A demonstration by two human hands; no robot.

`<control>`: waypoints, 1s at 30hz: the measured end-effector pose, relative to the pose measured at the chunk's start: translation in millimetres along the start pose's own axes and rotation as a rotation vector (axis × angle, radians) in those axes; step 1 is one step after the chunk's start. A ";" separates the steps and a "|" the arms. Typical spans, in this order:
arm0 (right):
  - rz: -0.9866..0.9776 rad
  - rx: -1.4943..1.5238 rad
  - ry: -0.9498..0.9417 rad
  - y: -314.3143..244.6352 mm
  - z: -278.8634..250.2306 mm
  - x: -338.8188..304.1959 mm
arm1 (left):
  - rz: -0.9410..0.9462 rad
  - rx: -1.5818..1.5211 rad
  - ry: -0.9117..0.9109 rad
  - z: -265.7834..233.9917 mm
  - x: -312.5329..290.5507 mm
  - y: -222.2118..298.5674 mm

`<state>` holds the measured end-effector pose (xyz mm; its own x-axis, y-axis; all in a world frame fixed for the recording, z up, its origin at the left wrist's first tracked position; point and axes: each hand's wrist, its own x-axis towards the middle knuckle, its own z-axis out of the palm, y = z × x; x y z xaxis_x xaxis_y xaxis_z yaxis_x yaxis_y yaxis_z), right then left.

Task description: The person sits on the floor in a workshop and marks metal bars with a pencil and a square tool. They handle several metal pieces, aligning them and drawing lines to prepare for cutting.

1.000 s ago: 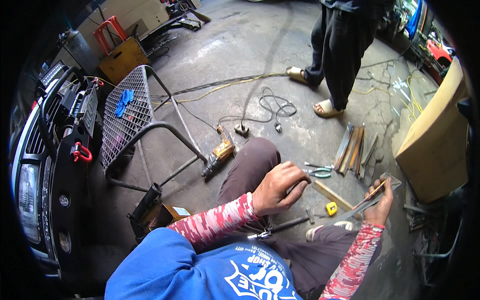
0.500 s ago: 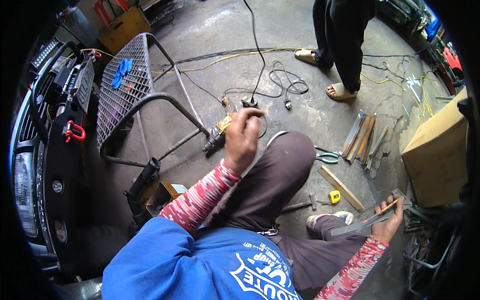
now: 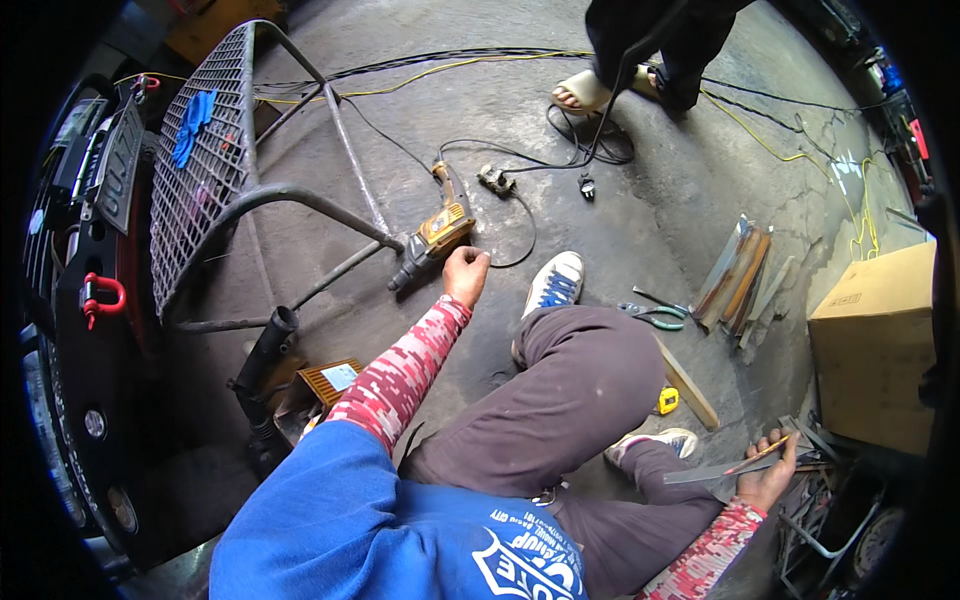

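Observation:
My left hand (image 3: 467, 276) is closed, its fingers curled together, just beside a yellow and dark power drill (image 3: 435, 240) lying on the floor. Whether those fingers pinch anything is hidden. A thin black cord (image 3: 533, 228) loops from a socket (image 3: 495, 179) on the floor close to that hand. Off to the right, my right hand (image 3: 766, 478) grips a flat metal strip (image 3: 704, 473) together with a pencil (image 3: 757, 457), which lies slanted across the fingers.
A metal mesh-topped stand (image 3: 215, 130) with blue gloves (image 3: 193, 128) stands left, beside a vehicle front (image 3: 95, 330). Pliers (image 3: 660, 318), metal strips (image 3: 735, 275), a wooden strip (image 3: 690, 385) and a tape measure (image 3: 667, 401) lie right of my knee. A cardboard box (image 3: 870, 340) and another person's feet (image 3: 582, 92) are further off.
My left hand has lowered toward the floor near the drill, its fingers closing. My raised knee has shifted right, covering the hammer. The other person's feet have moved left and away.

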<state>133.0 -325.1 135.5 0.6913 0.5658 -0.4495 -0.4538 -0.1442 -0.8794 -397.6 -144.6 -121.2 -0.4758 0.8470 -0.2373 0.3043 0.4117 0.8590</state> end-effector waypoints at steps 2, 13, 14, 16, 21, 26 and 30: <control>0.022 -0.055 -0.022 4.1 4.7 0.2 | 0.043 0.080 -0.009 13.7 23.0 3.1; 0.109 -0.109 0.132 7.7 -9.0 -1.4 | 0.701 0.806 -0.475 130.0 152.9 45.9; 0.110 -0.105 0.133 6.6 -7.3 -0.9 | 0.761 0.942 -0.476 140.8 166.5 50.8; 0.121 -0.120 0.145 5.2 -1.7 0.6 | 0.892 1.294 -0.470 156.8 189.0 56.1; 0.125 -0.135 0.129 -1.4 22.3 2.8 | 0.430 1.880 -0.460 162.8 212.8 61.8; 0.181 -0.067 -0.050 -19.0 35.0 -4.1 | 0.324 1.584 -0.295 127.4 216.7 105.1; 0.074 0.014 -0.062 -26.1 27.3 -19.6 | 0.833 1.603 -0.111 105.9 189.9 147.4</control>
<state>116.0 -310.3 171.5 0.6197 0.6030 -0.5024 -0.5107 -0.1763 -0.8415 -355.7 112.6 -87.7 0.2319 0.9673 -0.1030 0.8555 -0.2532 -0.4517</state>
